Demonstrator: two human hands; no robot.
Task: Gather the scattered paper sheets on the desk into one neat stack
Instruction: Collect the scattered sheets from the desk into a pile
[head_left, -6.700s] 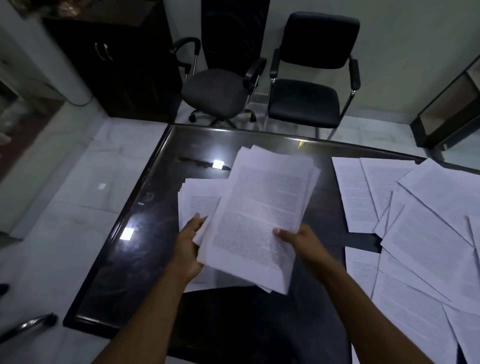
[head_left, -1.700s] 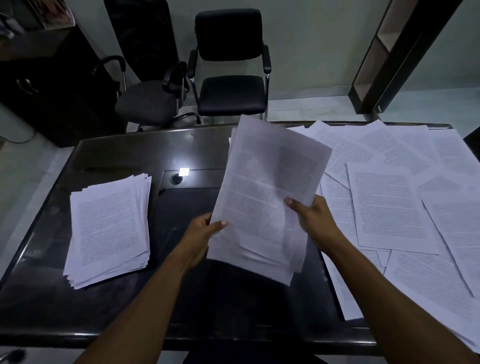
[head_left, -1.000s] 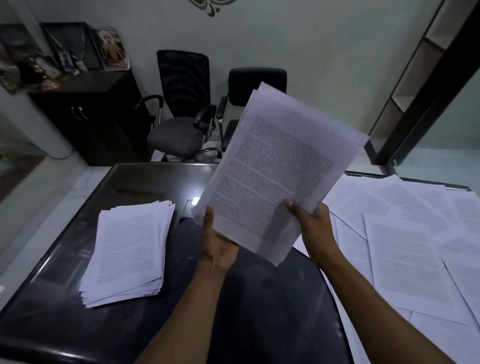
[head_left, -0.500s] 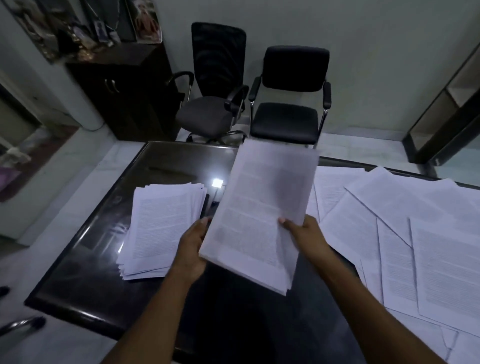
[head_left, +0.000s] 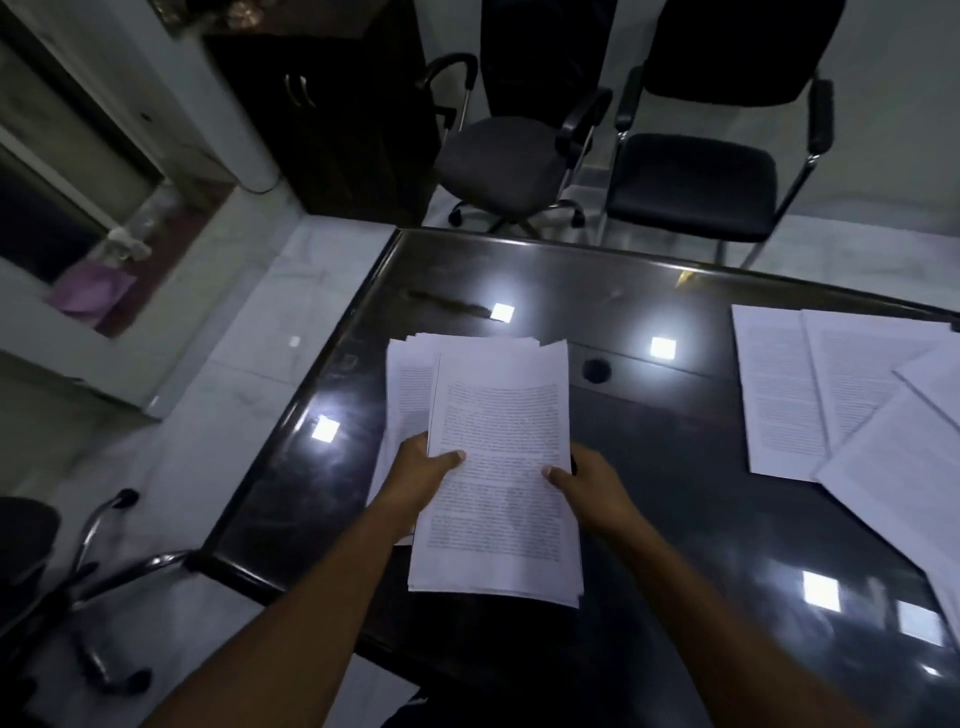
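Observation:
I hold a bundle of printed sheets (head_left: 498, 467) over the left part of the dark glossy desk (head_left: 675, 467). My left hand (head_left: 421, 478) grips its left edge, thumb on top. My right hand (head_left: 587, 483) grips its right edge, thumb on the page. The bundle lies over an earlier stack of sheets (head_left: 408, 384), whose top and left edges show beneath it. Whether the bundle rests on that stack or hovers just above it, I cannot tell. Several scattered sheets (head_left: 841, 395) overlap on the right side of the desk.
Two black chairs (head_left: 691, 176) stand behind the desk's far edge, beside a dark cabinet (head_left: 322, 104). A round cable hole (head_left: 596, 370) sits in the desk right of the stack. Another chair's base (head_left: 78, 587) is on the floor at the left.
My hands swung the held bundle left and down, from tilted in the air to flat over the stack on the desk's left. The view turned left with it.

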